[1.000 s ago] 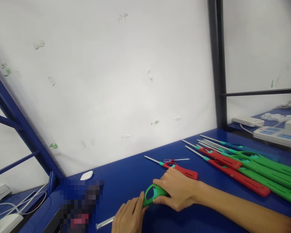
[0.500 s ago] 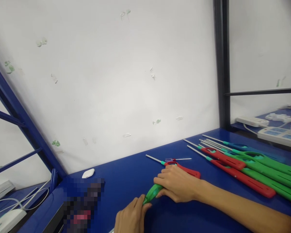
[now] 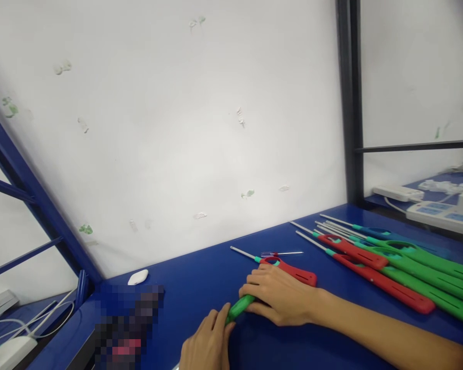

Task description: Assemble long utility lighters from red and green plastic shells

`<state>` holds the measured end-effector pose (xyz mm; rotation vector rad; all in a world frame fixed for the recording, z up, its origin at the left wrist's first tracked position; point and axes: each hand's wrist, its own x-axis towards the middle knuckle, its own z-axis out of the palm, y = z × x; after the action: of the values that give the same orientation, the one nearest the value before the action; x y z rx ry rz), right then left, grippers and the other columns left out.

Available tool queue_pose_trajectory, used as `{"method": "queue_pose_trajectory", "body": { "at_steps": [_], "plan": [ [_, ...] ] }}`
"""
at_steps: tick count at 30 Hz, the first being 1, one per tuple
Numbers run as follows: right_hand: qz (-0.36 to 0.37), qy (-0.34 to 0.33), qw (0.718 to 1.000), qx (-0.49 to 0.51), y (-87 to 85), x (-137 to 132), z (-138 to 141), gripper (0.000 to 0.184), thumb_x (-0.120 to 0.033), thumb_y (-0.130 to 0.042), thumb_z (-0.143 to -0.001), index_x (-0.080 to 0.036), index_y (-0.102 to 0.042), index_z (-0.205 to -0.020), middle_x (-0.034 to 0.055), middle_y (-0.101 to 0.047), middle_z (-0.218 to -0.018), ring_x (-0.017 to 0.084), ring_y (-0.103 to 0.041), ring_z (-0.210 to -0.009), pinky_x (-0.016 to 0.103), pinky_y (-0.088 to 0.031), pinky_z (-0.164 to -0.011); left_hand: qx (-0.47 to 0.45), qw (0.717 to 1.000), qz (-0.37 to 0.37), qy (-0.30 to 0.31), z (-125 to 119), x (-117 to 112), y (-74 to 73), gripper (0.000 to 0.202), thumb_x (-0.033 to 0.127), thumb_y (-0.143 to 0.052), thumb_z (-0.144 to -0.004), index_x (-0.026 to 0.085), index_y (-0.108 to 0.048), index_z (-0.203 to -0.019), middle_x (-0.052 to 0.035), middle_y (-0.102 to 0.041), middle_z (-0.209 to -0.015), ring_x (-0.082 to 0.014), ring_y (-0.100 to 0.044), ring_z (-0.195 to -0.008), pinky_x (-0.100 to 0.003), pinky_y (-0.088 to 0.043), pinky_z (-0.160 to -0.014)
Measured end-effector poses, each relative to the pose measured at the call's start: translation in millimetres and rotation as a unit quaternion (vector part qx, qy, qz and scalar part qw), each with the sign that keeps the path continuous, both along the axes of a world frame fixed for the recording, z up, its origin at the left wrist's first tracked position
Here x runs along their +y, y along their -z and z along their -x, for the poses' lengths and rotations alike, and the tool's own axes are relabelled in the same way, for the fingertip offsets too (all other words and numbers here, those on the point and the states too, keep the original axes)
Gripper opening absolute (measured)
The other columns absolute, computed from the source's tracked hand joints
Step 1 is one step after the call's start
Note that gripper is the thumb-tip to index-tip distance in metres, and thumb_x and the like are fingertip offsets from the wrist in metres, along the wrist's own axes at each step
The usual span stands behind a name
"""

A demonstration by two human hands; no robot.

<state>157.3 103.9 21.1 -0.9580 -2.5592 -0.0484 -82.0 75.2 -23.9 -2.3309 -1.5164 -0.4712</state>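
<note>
Between my hands is a green lighter (image 3: 238, 310), of which only a short stretch of the handle shows; the rest is hidden by my fingers. My left hand (image 3: 207, 339), at the bottom edge of the view, is closed round its lower end. The upper end is gripped by my right hand (image 3: 272, 295). Just beyond that hand lies a red long-necked lighter (image 3: 297, 271), partly covered by the fingers. A thin screwdriver (image 3: 281, 254) rests behind it on the blue table (image 3: 193, 288).
Several red, green and blue long-necked lighters (image 3: 401, 262) lie in a group at the right. A small white object (image 3: 138, 277) sits at the back left, near a pixelated dark patch (image 3: 131, 324). A white wall (image 3: 170, 128) stands behind, with a dark post (image 3: 349, 103).
The green handle has turned a little between my hands, and less of it shows. Both hands keep their grip. The whole view has shifted slightly.
</note>
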Motion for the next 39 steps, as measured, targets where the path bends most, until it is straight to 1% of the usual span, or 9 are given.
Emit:
{"method": "queue_pose_trajectory", "body": {
  "at_steps": [10, 14, 17, 21, 24, 27, 31, 36, 39],
  "plan": [
    [-0.019, 0.009, 1.000, -0.007, -4.0, 7, -5, 0.027, -0.029, -0.049, -0.105, -0.022, -0.065, -0.124, 0.0073, -0.067, -0.108, 0.023, -0.059, -0.102, 0.041, -0.038, -0.099, 0.037, 0.999, -0.003, -0.032, 2, 3, 3.4, 0.040, 0.010, -0.042, -0.100, 0.025, -0.067, -0.128, -0.0065, -0.076, -0.108, -0.0189, -0.075, -0.092, -0.020, -0.055, -0.066],
    [0.006, 0.019, 0.999, 0.041, -6.3, 6, -6, 0.031, -0.038, -0.059, -0.100, -0.026, -0.065, -0.128, 0.0074, -0.065, -0.114, 0.025, -0.058, -0.108, 0.045, -0.037, -0.104, 0.009, 0.999, 0.004, -0.053, 3, 2, -0.1, 0.037, 0.012, -0.041, -0.102, 0.025, -0.067, -0.124, -0.0042, -0.076, -0.107, -0.0179, -0.077, -0.084, -0.020, -0.054, -0.061],
    [0.061, 0.040, 0.987, 0.141, -7.2, 7, -6, 0.049, -0.049, -0.069, -0.092, -0.030, -0.059, -0.136, 0.0077, -0.059, -0.129, 0.027, -0.055, -0.120, 0.047, -0.037, -0.108, -0.058, 0.996, -0.031, -0.055, 8, 2, -1.7, 0.032, 0.017, -0.039, -0.104, 0.023, -0.065, -0.122, -0.0045, -0.075, -0.108, -0.0185, -0.077, -0.082, -0.022, -0.055, -0.060],
    [0.205, 0.045, 0.922, 0.326, -6.4, 11, -7, 0.061, -0.048, -0.069, -0.091, -0.032, -0.047, -0.146, 0.0086, -0.054, -0.137, 0.024, -0.060, -0.115, 0.041, -0.049, -0.099, -0.148, 0.986, -0.067, -0.047, 11, 3, 0.6, 0.029, 0.025, -0.037, -0.105, 0.022, -0.063, -0.119, -0.0053, -0.077, -0.108, -0.0211, -0.077, -0.087, -0.026, -0.057, -0.063],
    [0.339, -0.004, 0.840, 0.425, -2.9, 15, -6, 0.056, -0.045, -0.067, -0.094, -0.030, -0.048, -0.144, 0.0055, -0.067, -0.110, 0.022, -0.067, -0.097, 0.038, -0.054, -0.087, -0.170, 0.983, -0.057, -0.036, 11, 4, 3.8, 0.030, 0.028, -0.037, -0.105, 0.023, -0.063, -0.118, -0.0053, -0.078, -0.106, -0.0228, -0.078, -0.088, -0.029, -0.058, -0.064],
    [0.387, -0.033, 0.786, 0.481, 0.6, 18, -3, 0.057, -0.043, -0.069, -0.093, -0.025, -0.048, -0.143, 0.0034, -0.072, -0.091, 0.022, -0.070, -0.091, 0.040, -0.054, -0.088, -0.182, 0.982, -0.042, -0.027, 9, 6, 7.2, 0.031, 0.029, -0.037, -0.104, 0.023, -0.063, -0.119, -0.0054, -0.077, -0.107, -0.0240, -0.077, -0.090, -0.032, -0.060, -0.069],
    [0.402, -0.046, 0.749, 0.524, 1.5, 19, -1, 0.068, -0.042, -0.075, -0.089, -0.022, -0.043, -0.145, 0.0031, -0.073, -0.086, 0.021, -0.071, -0.083, 0.039, -0.055, -0.083, -0.200, 0.979, -0.038, -0.007, 9, 8, 12.3, 0.033, 0.031, -0.036, -0.104, 0.024, -0.065, -0.119, -0.0062, -0.078, -0.110, -0.0239, -0.077, -0.094, -0.032, -0.060, -0.074],
    [0.427, -0.088, 0.712, 0.551, -1.4, 16, 1, 0.072, -0.040, -0.078, -0.086, -0.025, -0.042, -0.147, 0.0119, -0.064, -0.129, 0.020, -0.071, -0.091, 0.037, -0.055, -0.081, -0.218, 0.975, -0.036, 0.008, 11, 9, 16.2, 0.035, 0.032, -0.036, -0.104, 0.022, -0.065, -0.121, -0.0080, -0.078, -0.110, -0.0245, -0.077, -0.094, -0.032, -0.061, -0.076],
    [0.423, -0.091, 0.716, 0.549, -2.2, 16, 1, 0.076, -0.040, -0.077, -0.087, -0.024, -0.039, -0.151, 0.0140, -0.063, -0.133, 0.020, -0.071, -0.090, 0.038, -0.055, -0.082, -0.215, 0.976, -0.027, 0.010, 12, 9, 15.5, 0.035, 0.031, -0.036, -0.105, 0.021, -0.066, -0.121, -0.0087, -0.078, -0.109, -0.0248, -0.077, -0.095, -0.033, -0.061, -0.079]
  ]
}}
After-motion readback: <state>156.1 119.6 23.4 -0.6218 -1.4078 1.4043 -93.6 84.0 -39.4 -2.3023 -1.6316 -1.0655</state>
